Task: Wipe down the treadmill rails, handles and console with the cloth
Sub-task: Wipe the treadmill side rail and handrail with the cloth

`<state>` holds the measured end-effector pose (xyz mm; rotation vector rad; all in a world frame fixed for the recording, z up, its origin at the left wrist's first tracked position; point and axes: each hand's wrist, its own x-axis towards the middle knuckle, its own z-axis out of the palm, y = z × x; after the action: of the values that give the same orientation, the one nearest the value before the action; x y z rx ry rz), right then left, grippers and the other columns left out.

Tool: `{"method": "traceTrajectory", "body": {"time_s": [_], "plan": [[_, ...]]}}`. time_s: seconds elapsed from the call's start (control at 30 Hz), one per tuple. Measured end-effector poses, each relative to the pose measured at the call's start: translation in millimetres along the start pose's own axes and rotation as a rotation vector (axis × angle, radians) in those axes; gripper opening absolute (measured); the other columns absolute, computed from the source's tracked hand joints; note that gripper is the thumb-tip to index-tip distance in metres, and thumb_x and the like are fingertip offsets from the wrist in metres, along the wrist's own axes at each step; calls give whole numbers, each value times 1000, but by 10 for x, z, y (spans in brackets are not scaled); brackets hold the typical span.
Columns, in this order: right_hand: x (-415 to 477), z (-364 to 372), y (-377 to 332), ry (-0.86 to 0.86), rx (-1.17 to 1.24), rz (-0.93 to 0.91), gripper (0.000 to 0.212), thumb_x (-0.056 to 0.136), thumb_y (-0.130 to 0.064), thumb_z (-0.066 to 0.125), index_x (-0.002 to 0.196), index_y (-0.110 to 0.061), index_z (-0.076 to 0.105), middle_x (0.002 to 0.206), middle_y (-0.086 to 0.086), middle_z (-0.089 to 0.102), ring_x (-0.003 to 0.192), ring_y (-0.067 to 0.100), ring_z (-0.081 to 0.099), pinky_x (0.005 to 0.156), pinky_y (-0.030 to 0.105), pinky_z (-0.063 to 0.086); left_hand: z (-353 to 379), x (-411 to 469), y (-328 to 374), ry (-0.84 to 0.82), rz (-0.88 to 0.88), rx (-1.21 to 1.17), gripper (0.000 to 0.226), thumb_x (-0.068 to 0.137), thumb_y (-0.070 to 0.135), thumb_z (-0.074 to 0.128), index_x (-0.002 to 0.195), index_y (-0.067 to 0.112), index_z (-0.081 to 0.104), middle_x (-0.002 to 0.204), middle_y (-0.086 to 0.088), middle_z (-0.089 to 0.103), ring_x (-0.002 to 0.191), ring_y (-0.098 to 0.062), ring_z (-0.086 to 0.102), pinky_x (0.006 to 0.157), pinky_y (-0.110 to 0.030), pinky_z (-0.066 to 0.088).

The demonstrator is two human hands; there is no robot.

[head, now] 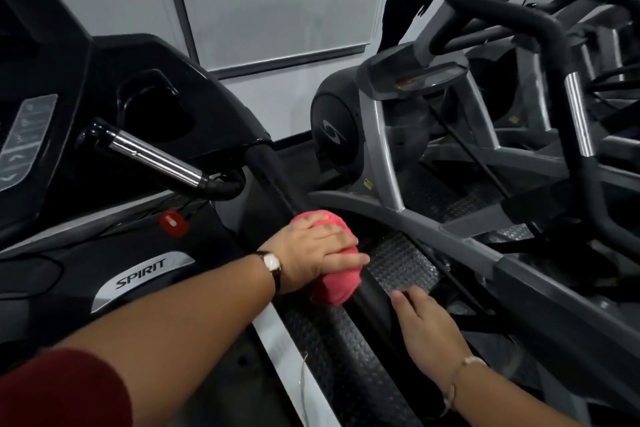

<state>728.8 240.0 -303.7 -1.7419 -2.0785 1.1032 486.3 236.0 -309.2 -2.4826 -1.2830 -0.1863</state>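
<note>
The pink cloth (336, 287) wraps over the black padded treadmill rail (372, 298), bunched beneath the left hand (308, 253). That hand's fingers (343, 243) lie almost straight across the top of the cloth, pressing down. Just below, apart from the cloth, the right hand (429, 329) rests on the rail, fingers relaxed.

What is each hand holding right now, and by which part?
The left hand presses down on the middle of the crumpled pink cloth, pinning it to the black padded treadmill rail. The right hand rests flat on that rail, gripping nothing.
</note>
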Motion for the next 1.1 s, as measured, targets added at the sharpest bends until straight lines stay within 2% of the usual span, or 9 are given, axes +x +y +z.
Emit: {"method": "traceTrajectory", "body": {"time_s": [0.17,0.3,0.4,0.53,0.67,0.77,0.9,1.03,1.1], "plan": [[8,10,9,8,-4,-31,36,94,-49,36,78,-19,48,84,-1,59,84,19,55,78,38,44,-85,111,176,-117,-160,-105,59,62,17,71,118,32,56,119,12,61,116,-16,54,105,-43,34],[-24,-1,-17,-21,0,-37,37,95,-51,34,73,-22,42,77,-2,54,76,16,54,67,35,40,-178,160,173,-149,-164,-151,59,61,13,71,117,29,59,117,11,62,117,-17,53,106,-44,32],[-4,1,-11,-17,-10,-37,36,94,-51,35,75,-22,45,80,-4,56,79,15,55,74,38,44,-362,445,155,-436,-44,-74,52,66,26,69,116,30,56,114,10,62,112,-19,55,102,-40,35],[26,-6,-15,-45,-17,-28,33,93,-50,38,79,-22,47,83,-4,60,84,16,57,78,35,44,-493,980,198,-990,11,29,67,46,41,83,107,37,55,88,11,58,85,-19,60,86,-36,51],[16,-28,-46,-44,-42,-9,32,93,-53,38,86,-24,49,86,-5,61,84,14,57,75,32,43,-488,1173,235,-1227,6,-29,42,48,39,85,69,34,50,67,9,48,59,-16,50,76,-41,56],[9,-34,-39,-28,-66,37,36,90,-59,34,88,-26,48,89,-7,60,86,14,57,78,34,44,-478,1060,171,-1077,70,-13,48,47,46,82,85,32,58,77,12,60,70,-14,60,75,-32,52],[-9,-26,-40,-9,-100,81,44,85,-68,24,85,-29,44,91,-10,58,88,15,57,86,44,44,-393,714,110,-626,74,-47,54,55,53,72,104,37,55,96,15,62,94,-13,60,91,-37,42],[-62,-31,-74,16,-67,71,40,88,-64,25,90,-29,44,95,-7,59,90,17,57,85,42,45,-294,448,161,-392,-35,-162,60,61,53,70,117,39,54,119,17,60,117,-11,52,107,-39,29],[-88,-41,-82,29,-34,57,38,89,-62,27,96,-28,44,96,-6,59,90,16,57,84,40,45,-302,339,232,-338,-115,-191,65,67,43,70,128,38,48,136,15,49,132,-11,37,115,-39,15]]}}
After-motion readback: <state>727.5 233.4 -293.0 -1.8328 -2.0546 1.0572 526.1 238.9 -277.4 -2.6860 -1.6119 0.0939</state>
